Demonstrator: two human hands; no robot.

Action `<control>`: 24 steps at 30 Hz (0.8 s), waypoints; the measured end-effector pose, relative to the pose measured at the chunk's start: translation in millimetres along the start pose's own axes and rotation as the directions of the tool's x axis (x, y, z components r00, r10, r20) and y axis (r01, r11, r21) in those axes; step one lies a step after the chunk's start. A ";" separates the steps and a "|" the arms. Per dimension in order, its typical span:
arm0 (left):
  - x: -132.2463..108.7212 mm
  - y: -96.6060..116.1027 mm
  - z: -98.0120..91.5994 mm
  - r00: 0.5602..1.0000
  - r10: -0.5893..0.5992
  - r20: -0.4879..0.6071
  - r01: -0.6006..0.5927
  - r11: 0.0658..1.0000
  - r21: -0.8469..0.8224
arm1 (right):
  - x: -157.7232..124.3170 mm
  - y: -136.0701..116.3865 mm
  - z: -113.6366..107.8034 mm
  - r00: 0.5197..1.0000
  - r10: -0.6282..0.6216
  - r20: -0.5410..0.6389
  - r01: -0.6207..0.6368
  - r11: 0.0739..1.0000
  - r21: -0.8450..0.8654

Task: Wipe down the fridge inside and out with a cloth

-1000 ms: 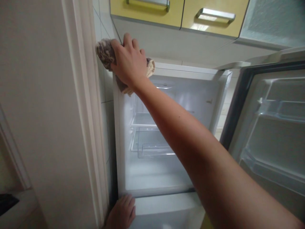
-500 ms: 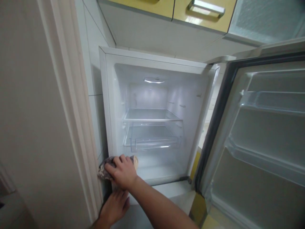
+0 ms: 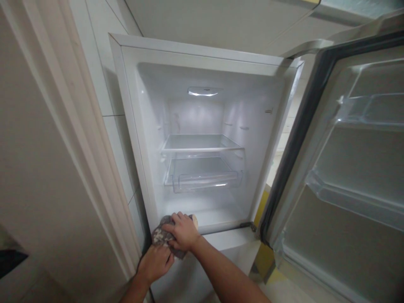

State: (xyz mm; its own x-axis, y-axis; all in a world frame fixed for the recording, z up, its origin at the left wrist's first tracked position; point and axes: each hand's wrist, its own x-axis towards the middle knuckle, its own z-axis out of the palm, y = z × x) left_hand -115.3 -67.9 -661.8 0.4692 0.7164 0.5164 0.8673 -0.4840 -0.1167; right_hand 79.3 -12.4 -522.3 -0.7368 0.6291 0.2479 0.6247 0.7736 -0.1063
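A grey-brown patterned cloth (image 3: pixel 161 236) is bunched under my right hand (image 3: pixel 183 231), whose fingers are curled over it. It lies at the lower left front corner of an open fridge compartment (image 3: pixel 202 215). Just below and to the left, my left hand (image 3: pixel 154 263) is closed, its fingers bent in close to the cloth's lower edge. What those fingers hold, if anything, is hidden. Part of the cloth hangs between the two hands, in front of the white lower door (image 3: pixel 202 269).
The fridge door (image 3: pixel 356 168) with clear bins stands open on the right. Inside are a glass shelf (image 3: pixel 202 143) and a clear drawer (image 3: pixel 205 181). A pale door frame (image 3: pixel 85 126) and a tiled wall (image 3: pixel 113 134) rise close on the left.
My right hand and the cloth have moved right and slightly down, from the fridge's left side to its bottom front corner. My left hand stays just below. The view has tilted down and closer.
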 end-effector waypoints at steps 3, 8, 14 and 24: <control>5.8 3.2 -9.2 0.996 0.024 -0.080 -0.023 1.000 0.019 | -38.7 44.5 -11.3 0.982 0.188 0.023 -0.188 0.982 -0.004; 11.8 8.1 -16.9 0.981 0.052 -0.188 -0.045 0.998 0.042 | -128.8 115.6 -24.4 0.934 0.354 -0.052 -0.355 0.935 -0.013; 15.7 9.7 -21.8 0.966 0.071 -0.249 -0.058 0.997 0.060 | -116.8 84.0 -16.3 0.922 0.383 -0.055 -0.386 0.919 -0.075; 16.5 6.6 -35.9 0.964 0.025 -0.266 -0.006 0.997 0.071 | -47.9 13.8 6.3 0.980 0.193 -0.036 -0.194 0.981 -0.007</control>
State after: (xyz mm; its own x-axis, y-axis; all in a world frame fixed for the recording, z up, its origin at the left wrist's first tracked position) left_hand -107.8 -77.3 -623.6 0.4294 0.5443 0.7207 0.8740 -0.4516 -0.1796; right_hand 121.5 -31.4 -541.7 -0.5922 0.7636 0.2573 0.7576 0.6364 -0.1453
